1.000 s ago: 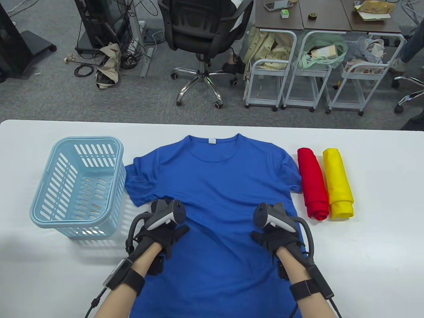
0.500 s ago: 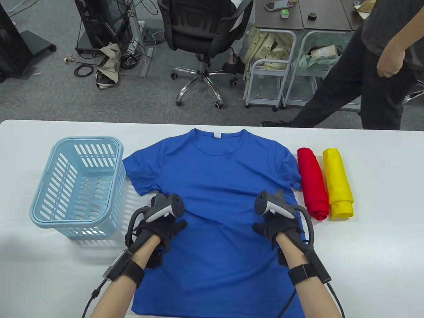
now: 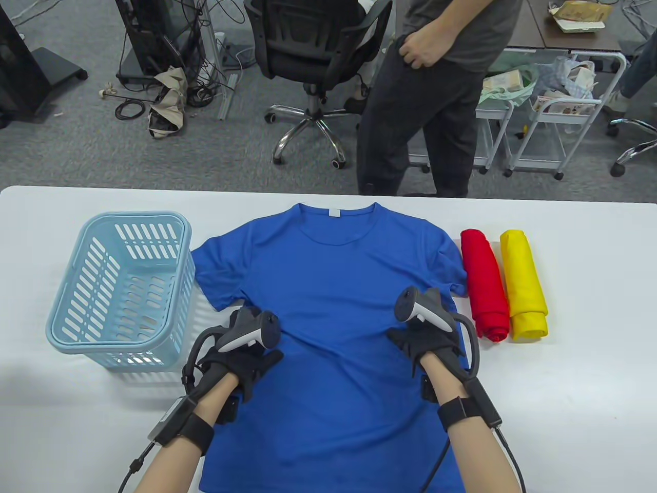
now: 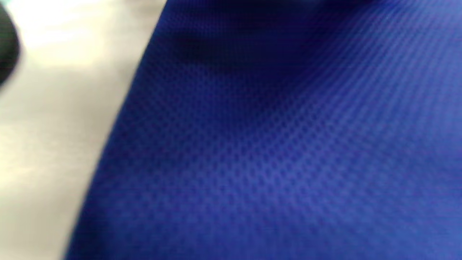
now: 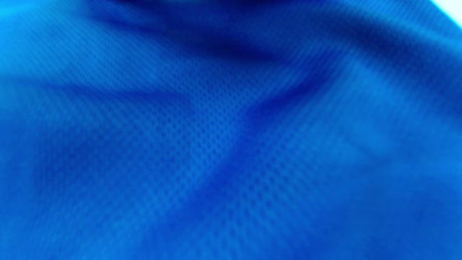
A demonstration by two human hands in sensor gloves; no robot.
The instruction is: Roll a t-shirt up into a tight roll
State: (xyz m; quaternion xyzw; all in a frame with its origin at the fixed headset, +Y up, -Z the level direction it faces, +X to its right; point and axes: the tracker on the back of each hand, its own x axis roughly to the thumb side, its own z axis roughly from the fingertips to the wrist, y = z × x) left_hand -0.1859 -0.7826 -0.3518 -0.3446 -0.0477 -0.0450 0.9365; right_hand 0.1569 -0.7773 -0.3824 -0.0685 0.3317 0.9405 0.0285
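A blue t-shirt (image 3: 333,287) lies spread flat on the white table (image 3: 590,359), collar at the far side and hem toward me. My left hand (image 3: 246,354) rests palm down on the shirt's left edge below the sleeve. My right hand (image 3: 426,344) rests palm down near the shirt's right edge. The thumbs are spread; the trackers hide the other fingers. Both wrist views are blurred close-ups of the blue t-shirt fabric (image 4: 288,144) (image 5: 216,144), with a strip of table (image 4: 54,126) at the left of the left wrist view.
A light blue slotted basket (image 3: 120,287) stands left of the shirt. A red roll (image 3: 485,285) and a yellow roll (image 3: 523,282) lie side by side to its right. A person (image 3: 426,102) stands just beyond the table's far edge, beside an office chair (image 3: 313,51).
The shirt slid a little away from me and its left sleeve spread out. My left hand drew back toward me and leftward. A person walked in from the right behind the table.
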